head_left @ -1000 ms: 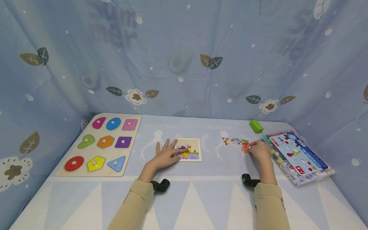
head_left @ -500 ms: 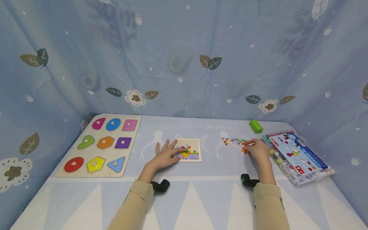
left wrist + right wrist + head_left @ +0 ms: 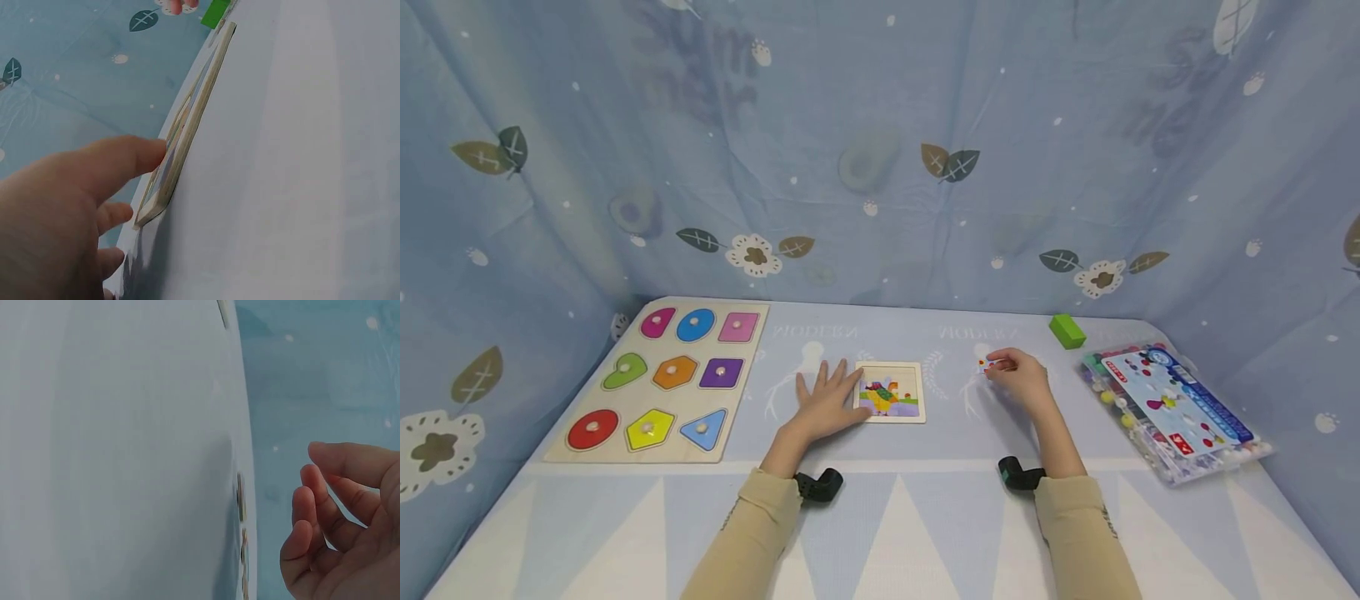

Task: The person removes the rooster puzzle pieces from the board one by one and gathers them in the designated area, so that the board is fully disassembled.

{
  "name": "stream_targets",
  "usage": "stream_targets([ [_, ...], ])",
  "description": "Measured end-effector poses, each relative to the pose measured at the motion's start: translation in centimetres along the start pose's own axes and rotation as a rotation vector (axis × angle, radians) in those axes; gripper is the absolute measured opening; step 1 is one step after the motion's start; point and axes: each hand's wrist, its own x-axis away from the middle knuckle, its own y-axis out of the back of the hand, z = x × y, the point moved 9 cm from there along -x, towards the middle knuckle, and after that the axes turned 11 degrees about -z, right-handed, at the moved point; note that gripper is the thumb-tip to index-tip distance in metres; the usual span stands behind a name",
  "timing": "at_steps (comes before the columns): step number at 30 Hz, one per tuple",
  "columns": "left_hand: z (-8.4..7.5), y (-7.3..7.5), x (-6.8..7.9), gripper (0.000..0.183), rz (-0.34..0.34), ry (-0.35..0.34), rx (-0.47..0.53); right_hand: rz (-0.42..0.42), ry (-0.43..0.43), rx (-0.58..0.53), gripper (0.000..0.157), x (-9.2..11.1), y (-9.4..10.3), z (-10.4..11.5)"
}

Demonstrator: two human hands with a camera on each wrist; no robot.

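A small wooden jigsaw tray (image 3: 922,393) lies mid-table, its lower part filled with a colourful picture and its upper strip bare wood. My left hand (image 3: 824,408) is spread beside it, thumb and index finger at the tray's left edge; in the left wrist view the thumb (image 3: 140,155) reaches that rim. Over the loose puzzle pieces, my right hand (image 3: 1021,382) hovers with loosely curled fingers. The right wrist view shows no piece between its fingertips. One puzzle piece (image 3: 984,365) peeks out left of the fingers, while the others are hidden beneath the hand in the head view.
On the left lies a wooden shape board (image 3: 685,392) with coloured knobbed shapes. A green block (image 3: 1067,331) sits at the back right, near a clear bag of beads (image 3: 1180,408) with a printed card. A patterned blue curtain (image 3: 880,150) rises behind the table.
My right hand has moved left from the orange pieces, and the piece it pinched half a second ago no longer shows. My left index finger has drawn back from the picture to the tray's edge.
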Motion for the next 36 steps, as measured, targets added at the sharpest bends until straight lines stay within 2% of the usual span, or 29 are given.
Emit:
stream_targets([
  [6,0.7,-0.2,-0.1,0.068,0.002,0.034,-0.032,0.075,0.028,-0.020,0.025,0.7,-3.0,2.1],
  [15,0.8,0.0,-0.1,0.057,-0.007,0.014,-0.031,0.165,0.037,-0.019,0.023,1.1,-7.2,4.5],
  [22,0.7,0.0,-0.2,0.056,0.002,0.016,-0.016,0.270,0.075,0.016,0.022,1.6,-10.2,6.1],
  [26,0.6,-0.2,-0.2,0.056,0.011,0.018,-0.018,0.332,0.111,0.064,0.023,2.0,-11.6,6.9],
  [31,0.5,-0.1,-0.1,0.056,0.015,0.016,-0.023,0.411,0.161,0.133,0.034,2.5,-13.1,7.4],
  [36,0.1,0.3,0.1,0.055,0.010,0.008,-0.008,0.423,0.198,0.165,0.040,2.7,-13.8,7.5],
])
